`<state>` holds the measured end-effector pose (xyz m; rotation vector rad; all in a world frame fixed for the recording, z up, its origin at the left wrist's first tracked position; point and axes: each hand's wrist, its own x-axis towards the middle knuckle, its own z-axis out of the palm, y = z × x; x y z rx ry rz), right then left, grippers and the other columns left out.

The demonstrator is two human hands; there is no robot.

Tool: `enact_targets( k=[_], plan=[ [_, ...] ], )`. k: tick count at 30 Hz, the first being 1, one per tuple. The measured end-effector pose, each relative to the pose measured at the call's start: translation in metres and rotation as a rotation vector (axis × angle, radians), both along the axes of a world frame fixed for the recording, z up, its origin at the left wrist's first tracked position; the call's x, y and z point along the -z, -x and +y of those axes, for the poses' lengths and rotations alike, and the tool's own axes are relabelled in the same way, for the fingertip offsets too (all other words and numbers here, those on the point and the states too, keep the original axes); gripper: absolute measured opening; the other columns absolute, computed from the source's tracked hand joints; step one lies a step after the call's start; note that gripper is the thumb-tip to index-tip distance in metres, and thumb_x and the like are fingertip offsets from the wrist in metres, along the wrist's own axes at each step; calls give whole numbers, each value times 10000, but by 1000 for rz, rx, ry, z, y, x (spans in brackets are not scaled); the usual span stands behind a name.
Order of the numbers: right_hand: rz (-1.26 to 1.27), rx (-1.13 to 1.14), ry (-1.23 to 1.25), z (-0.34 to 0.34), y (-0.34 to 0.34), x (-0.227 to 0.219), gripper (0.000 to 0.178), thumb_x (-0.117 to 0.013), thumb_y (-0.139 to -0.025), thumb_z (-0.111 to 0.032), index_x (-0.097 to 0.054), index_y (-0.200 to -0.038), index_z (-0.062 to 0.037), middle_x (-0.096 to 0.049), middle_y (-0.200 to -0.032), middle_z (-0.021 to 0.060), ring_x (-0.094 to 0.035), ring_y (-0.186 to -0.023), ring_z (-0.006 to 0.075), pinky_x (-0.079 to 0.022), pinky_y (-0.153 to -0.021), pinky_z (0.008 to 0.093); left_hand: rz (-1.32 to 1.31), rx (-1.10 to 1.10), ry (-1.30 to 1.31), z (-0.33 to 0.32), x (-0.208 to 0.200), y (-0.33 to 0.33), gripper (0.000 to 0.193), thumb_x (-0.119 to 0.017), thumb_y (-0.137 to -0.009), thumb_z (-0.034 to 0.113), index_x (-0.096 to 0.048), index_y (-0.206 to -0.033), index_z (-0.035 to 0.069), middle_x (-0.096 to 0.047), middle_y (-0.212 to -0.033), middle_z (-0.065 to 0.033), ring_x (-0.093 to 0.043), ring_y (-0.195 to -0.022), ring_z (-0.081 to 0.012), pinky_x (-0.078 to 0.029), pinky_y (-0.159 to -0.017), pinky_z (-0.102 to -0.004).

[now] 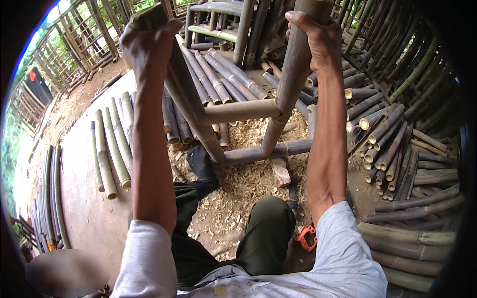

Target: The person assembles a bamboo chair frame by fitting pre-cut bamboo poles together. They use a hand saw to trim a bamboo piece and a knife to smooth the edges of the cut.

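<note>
Gripping bamboo frame (241,112) with curled left hand (149,44) and curled right hand (323,42), over shaving-strewn earth (231,191), beside bamboo poles (390,139).

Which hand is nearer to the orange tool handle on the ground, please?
Right. The right hand, gripping one bamboo frame post, is raised ahead of the orange tool handle; the left hand, on the opposite post, is farther left.

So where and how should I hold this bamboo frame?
Hold the bamboo frame by its side poles near their far ends, left hand and right hand each coming from outside: the poles are round and stand apart, and the crosspieces sit well clear, so balance should be good.
</note>
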<state>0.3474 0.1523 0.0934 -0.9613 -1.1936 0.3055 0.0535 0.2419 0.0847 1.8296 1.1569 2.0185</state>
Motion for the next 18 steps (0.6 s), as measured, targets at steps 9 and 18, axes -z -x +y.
enact_targets(
  k=[9,18],
  plan=[
    [50,-206,113,7,-36,16,789,-737,-836,-684,-712,-1212,8,-752,-1054,185,-714,-1062,224,-545,-958,397,-115,370,45,27,12,47,597,-886,-805,351,-679,-1280,57,-755,-1117,-111,-707,-1000,-162,-556,-851,-319],
    [79,-345,284,19,-79,54,638,-396,-1083,-414,-606,-1365,119,-688,-1341,230,-630,-1298,333,-458,-1131,496,-636,894,582,95,66,100,557,-477,-1075,505,-567,-1437,92,-702,-1297,-129,-653,-1223,-275,-545,-1007,-478]
  ],
)
